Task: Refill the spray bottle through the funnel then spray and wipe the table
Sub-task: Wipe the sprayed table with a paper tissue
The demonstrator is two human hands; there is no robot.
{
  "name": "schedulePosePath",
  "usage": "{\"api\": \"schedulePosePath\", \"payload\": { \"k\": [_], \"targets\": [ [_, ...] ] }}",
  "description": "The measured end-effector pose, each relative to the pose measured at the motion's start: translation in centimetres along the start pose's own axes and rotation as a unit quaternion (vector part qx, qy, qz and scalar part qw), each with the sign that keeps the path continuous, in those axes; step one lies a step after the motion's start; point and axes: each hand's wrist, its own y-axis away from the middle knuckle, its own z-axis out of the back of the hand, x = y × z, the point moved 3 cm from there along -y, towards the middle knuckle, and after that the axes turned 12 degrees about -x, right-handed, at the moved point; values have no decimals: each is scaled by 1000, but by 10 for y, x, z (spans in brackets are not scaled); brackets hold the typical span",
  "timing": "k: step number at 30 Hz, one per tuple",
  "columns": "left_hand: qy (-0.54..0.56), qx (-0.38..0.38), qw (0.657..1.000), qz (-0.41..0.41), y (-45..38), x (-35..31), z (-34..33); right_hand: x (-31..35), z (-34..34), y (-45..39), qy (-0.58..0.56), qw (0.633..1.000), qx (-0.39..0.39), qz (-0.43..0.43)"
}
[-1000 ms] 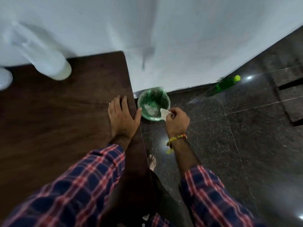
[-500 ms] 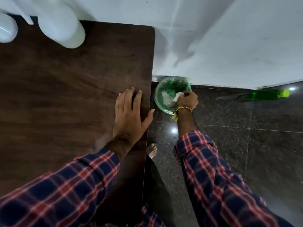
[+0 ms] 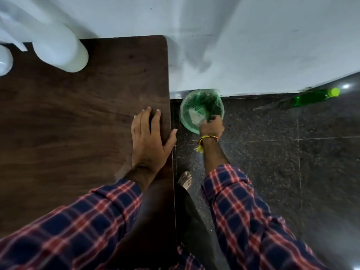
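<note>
My left hand (image 3: 149, 141) lies flat on the dark wooden table (image 3: 78, 117), fingers straight, thumb hooked over the right edge. My right hand (image 3: 212, 126) reaches down over the rim of a small bin with a green liner (image 3: 202, 102) on the floor beside the table. Its fingers point loosely into the bin and I see no tissue between them. White crumpled paper (image 3: 194, 116) lies inside the bin. The white spray bottle (image 3: 60, 49) stands blurred at the table's far left.
Another white rounded object (image 3: 3, 61) sits at the left edge of the table. A green bottle with a yellow-green cap (image 3: 315, 96) lies on the dark stone floor by the white wall. My bare foot (image 3: 185, 180) stands near the table edge.
My right hand pinched a white tissue above the bin; it has dropped lower into the bin's mouth and the tissue no longer shows in it. The left hand has stayed on the table.
</note>
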Motion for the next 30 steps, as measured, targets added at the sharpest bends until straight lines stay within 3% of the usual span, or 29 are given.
{"api": "schedulePosePath", "payload": {
  "k": [3,10,17,24,30],
  "targets": [
    [8,-5,1000,2,1,1,-1,-6,-6,14,-54,997,-61,13],
    [10,16,1000,0,1,3,4,-1,16,88,-126,977,-121,124],
    [42,136,989,-30,-9,21,36,-14,40,176,-93,953,-197,211],
    [62,163,984,-39,59,170,135,7,-10,293,-112,937,-238,229],
    [55,152,983,91,89,343,189,39,-89,384,-65,948,-166,263]
  ]
}}
